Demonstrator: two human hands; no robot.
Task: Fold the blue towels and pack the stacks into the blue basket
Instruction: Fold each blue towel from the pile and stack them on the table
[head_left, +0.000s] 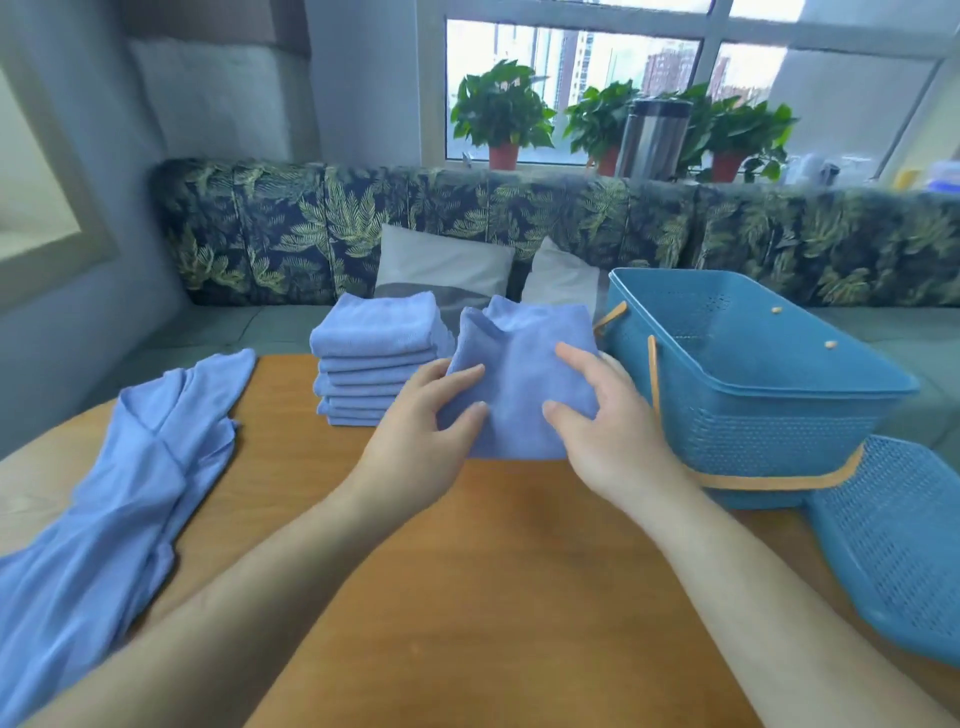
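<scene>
A wooden table (519, 571) with an orange-brown top fills the near part of the scene. At its far edge, near the middle, sits a stack of folded blue towels (374, 364), squared up in a neat pile. On the left, unfolded blue towels (130, 493) lie loose and rumpled, running from the far left corner down past the near edge. On the right stands an open blue basket (779, 431) with perforated walls and a tan handle (779, 480). Its perforated blue lid (893, 545) lies just beside it, at the near right.
</scene>
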